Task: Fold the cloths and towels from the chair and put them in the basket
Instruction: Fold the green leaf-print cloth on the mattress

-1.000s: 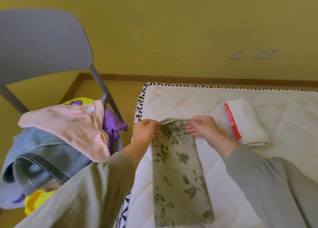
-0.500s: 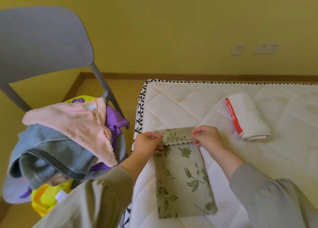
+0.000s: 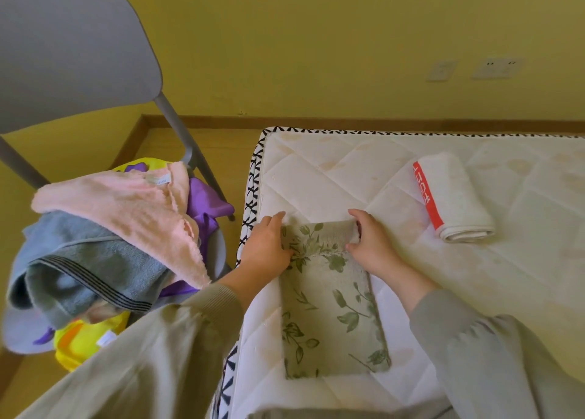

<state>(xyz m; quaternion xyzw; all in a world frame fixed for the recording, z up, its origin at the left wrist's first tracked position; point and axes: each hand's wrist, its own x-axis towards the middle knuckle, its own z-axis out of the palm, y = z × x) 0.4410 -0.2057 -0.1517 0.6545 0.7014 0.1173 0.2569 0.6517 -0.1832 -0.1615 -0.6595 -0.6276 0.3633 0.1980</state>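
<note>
A green leaf-patterned cloth (image 3: 332,304) lies on the white mattress (image 3: 316,178), its far end folded over toward me. My left hand (image 3: 267,247) grips the fold's left side. My right hand (image 3: 370,244) pinches the fold's right side with curled fingers. To the left, the grey chair (image 3: 72,48) carries a pile: a pink towel (image 3: 123,206) on top, a grey towel (image 3: 85,276) below, plus purple (image 3: 205,197) and yellow (image 3: 82,342) cloths. No basket is in view.
A folded white towel with a red band (image 3: 452,197) lies on the mattress to the right. The mattress edge has a black-and-white trim (image 3: 250,197). Beyond it are wooden floor, a yellow wall and wall sockets (image 3: 497,67).
Both hands have drawn the cloth's far end toward me, folding it over the near part. The visible cloth has grown shorter.
</note>
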